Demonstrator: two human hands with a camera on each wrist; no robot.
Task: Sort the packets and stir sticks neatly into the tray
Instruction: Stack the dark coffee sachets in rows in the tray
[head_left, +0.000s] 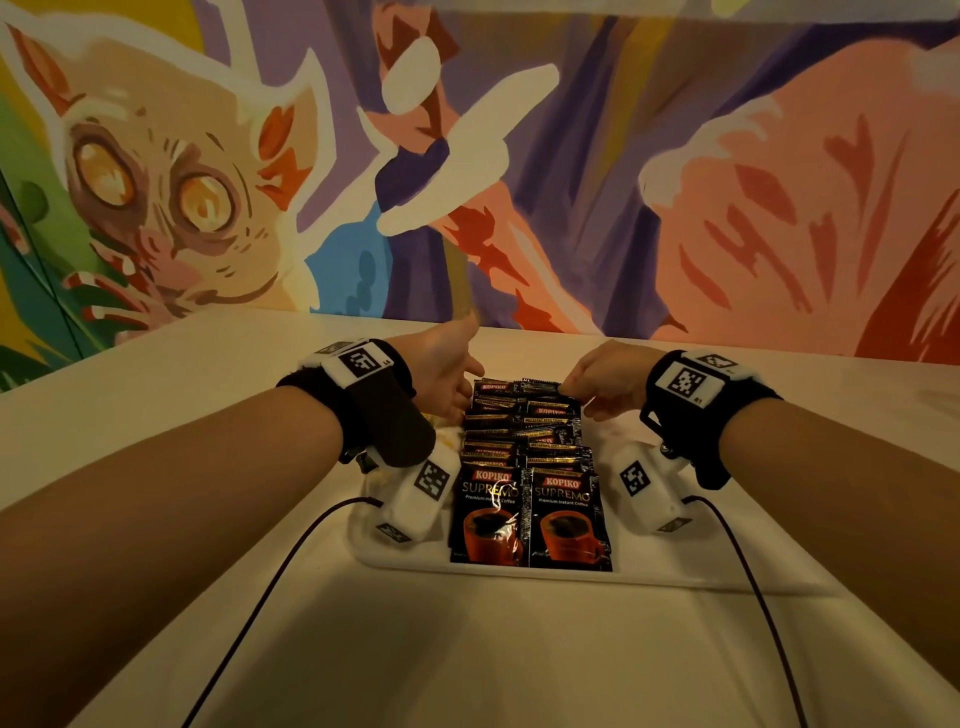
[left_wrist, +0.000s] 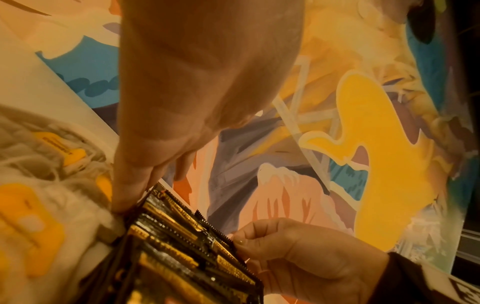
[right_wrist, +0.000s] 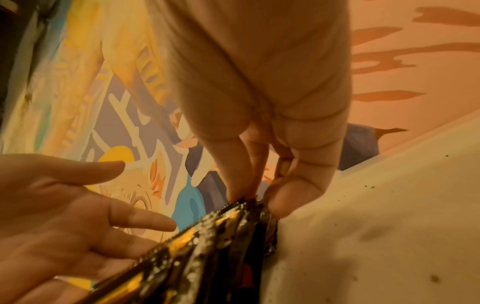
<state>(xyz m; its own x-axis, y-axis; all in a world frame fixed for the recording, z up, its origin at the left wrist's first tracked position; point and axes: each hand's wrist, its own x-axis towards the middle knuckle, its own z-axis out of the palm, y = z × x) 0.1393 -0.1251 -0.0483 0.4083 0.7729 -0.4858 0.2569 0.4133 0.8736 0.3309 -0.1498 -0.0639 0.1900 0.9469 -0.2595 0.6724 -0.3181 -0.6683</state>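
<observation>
**Coffee sachets lined up in the tray**

On the white worktop sits a shallow white tray, with glossy black coffee packets in two overlapping rows running away from the person, labels facing up.

Left wrist view: the left hand has straightish fingers touching the rows' left edge, grip wide, beside crinkly white-and-yellow packets.

Right wrist view: the right hand pinches the serrated far packet edges.

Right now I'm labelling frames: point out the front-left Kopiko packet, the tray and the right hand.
front-left Kopiko packet (head_left: 488, 514): head view, printed face.
tray (head_left: 519, 576): head view, near rim.
right hand (head_left: 605, 379): head view, knuckles.
</observation>
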